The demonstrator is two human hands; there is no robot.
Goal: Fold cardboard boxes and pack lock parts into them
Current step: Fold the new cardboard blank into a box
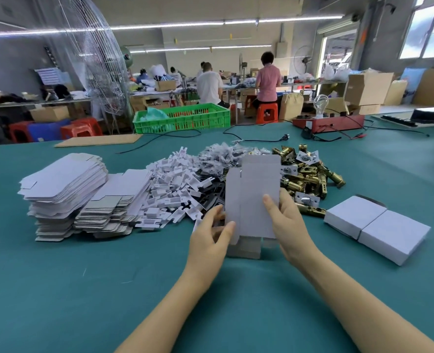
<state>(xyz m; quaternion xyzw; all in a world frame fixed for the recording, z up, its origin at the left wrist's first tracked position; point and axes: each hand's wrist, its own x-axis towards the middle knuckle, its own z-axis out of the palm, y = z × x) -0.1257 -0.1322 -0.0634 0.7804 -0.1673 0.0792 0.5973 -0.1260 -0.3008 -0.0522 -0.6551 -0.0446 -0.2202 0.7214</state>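
I see a white cardboard box blank [255, 200] held upright above the green table [83, 289], in the middle of the view, its top flap standing up and its bottom flaps hanging open near the cloth. My left hand [210, 238] grips its left edge, thumb across the front panel and fingers curled behind. My right hand [287, 225] holds the right edge, thumb pressed flat on the front face, the other fingers hidden behind the card. Just behind the blank lies a heap of brass lock parts [310, 177], some in small clear bags, spreading to the right. To the left of that heap sits a jumble of white cardboard inserts [175, 189], mixed with darker pieces. Further left are two stacks of flat box blanks [65, 189], the taller one leaning a little. On my right, near the lock parts but apart from them, rest two folded white boxes [376, 228] touching side by side. At the far edge of the table I make out a red tester box [330, 123] with a bulb on top, black cables [175, 136] and a flat cardboard sheet [98, 140]. Beyond the table stands a green plastic crate [182, 118], a large wire fan [101, 67], and several people seated at benches
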